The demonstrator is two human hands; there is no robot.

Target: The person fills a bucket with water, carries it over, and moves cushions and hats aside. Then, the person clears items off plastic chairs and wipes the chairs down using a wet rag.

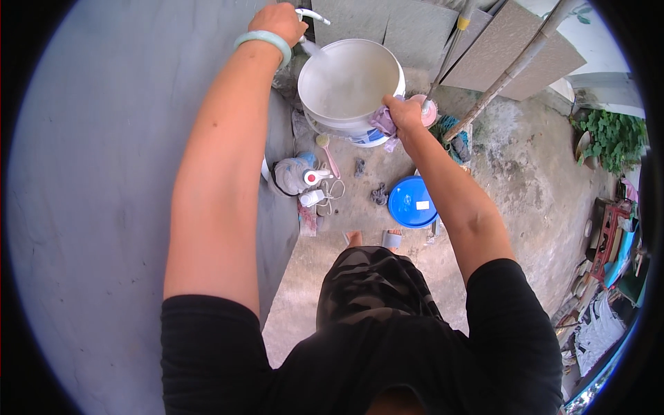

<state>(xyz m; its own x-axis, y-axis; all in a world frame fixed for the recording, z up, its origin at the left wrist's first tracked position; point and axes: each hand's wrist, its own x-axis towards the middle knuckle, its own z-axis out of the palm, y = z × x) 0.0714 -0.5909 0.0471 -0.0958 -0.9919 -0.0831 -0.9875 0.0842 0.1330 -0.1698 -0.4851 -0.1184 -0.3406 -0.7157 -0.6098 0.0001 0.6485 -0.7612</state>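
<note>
The white bucket (339, 124) stood far, taking water (311, 47): seemingly a rinsing step. The right hand (407, 117) and left hand (278, 24) had fingers closed, respectively, on purple cloth (382, 122) at the bucket's rim and a white tap-like fitting (317, 16). The next move likely called for wiping.

Looks steeply down and slightly forward from the wearer's head, over the black shirt (366, 360) and past the feet (354, 239). Sits close above the shirt, farther from the left hand (279, 23) at the top edge and the right hand (407, 115) in the upper half. Spreads wide through a fisheye, from grey surface (104, 187) on the left to greenery (609, 137) on the right.
</note>
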